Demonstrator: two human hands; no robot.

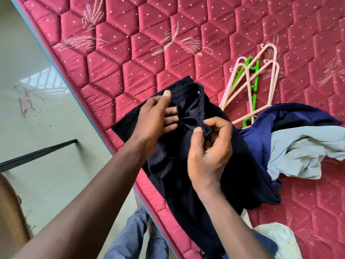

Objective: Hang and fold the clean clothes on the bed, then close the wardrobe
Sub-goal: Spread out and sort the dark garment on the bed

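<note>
Blurry left fingers; lower ends of hangers beneath blue garment.

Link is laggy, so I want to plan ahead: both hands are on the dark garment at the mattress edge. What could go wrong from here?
1. The dark garment lies across the edge of the mattress; if the left hand and right hand release its waistband, it may slide to the floor.
2. The hangers lie partly under the blue garment; pulling one out could drag that pile along.
</note>
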